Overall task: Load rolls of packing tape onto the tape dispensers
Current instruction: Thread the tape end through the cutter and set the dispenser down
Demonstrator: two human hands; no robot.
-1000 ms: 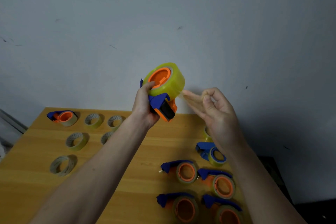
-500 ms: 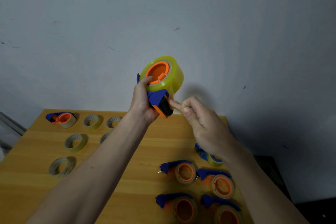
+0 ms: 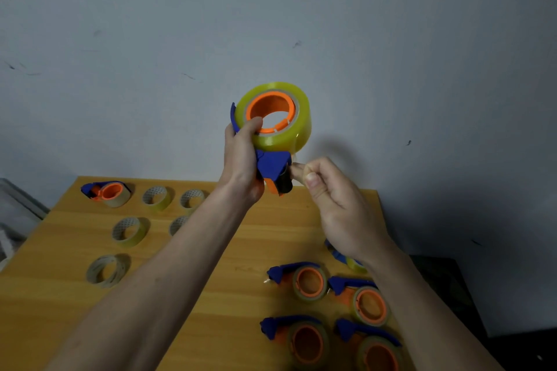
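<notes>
Nearest the camera, at the right of the wooden table (image 3: 75, 310), four loaded dispensers (image 3: 307, 283) lie flat on their sides in two pairs, each with a roll round its orange hub; laid down like that they cannot roll, and grouped there they read, I judge, as the finished pile. A fifth blue dispenser (image 3: 346, 256) sits just behind them, mostly hidden by the right wrist. Both forearms rise from the bottom edge to meet above the table, which holds the work up in plain sight instead of down among the others. The left hand (image 3: 241, 166) is clamped round the blue dispenser (image 3: 272, 164), thumb hooked over the orange hub's rim, likely to keep the wheel from turning. The yellow tape roll (image 3: 280, 126) is already seated on that hub, so mounting looks done. The right hand (image 3: 337, 205) has its fingers curled and its fingertips (image 3: 297, 170) pressed up against the cutter end, apparently pinching the tape's loose end to feed it through, though the tape there is too clear to make out. Farther back on the left, five loose rolls (image 3: 128, 230) stand apart in open rows, easy to pick one at a time, and another loaded dispenser (image 3: 108, 192) lies at the far corner against the grey wall (image 3: 391, 39).
</notes>
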